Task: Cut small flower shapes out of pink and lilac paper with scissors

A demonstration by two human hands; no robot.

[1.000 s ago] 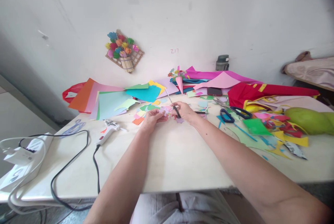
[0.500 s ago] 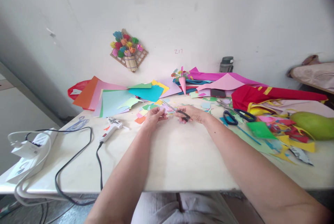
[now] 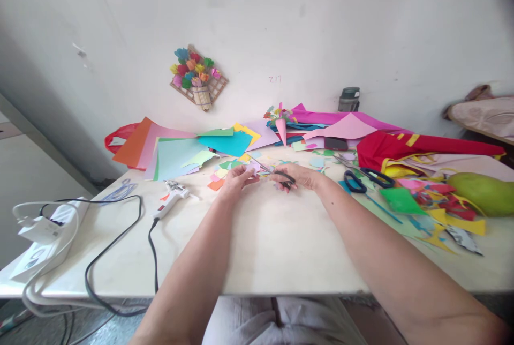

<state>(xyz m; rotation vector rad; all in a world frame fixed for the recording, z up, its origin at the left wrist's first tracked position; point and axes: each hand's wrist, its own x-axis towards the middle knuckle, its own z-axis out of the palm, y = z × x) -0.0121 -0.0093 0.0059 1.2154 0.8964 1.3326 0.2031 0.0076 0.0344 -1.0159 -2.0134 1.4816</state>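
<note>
My right hand (image 3: 299, 175) grips a pair of scissors (image 3: 286, 177) by its black handles, with the fingers in the loops. The blades point up and to the left, close to my left hand (image 3: 237, 178). Between the thumb and fingers of that left hand is a small piece of lilac paper (image 3: 254, 166); its exact shape is hard to make out. Small cut scraps of coloured paper (image 3: 232, 164) lie on the table just beyond both hands.
A hot glue gun (image 3: 172, 197) and its black cord lie left, near a white power strip (image 3: 52, 243). Coloured sheets (image 3: 180, 155) line the back. Another pair of scissors (image 3: 367, 176), paper scraps (image 3: 441, 197) and a green rounded object (image 3: 482, 193) are at right.
The scissors' handles have spread apart slightly in my right hand. My left hand stays in nearly the same place.
</note>
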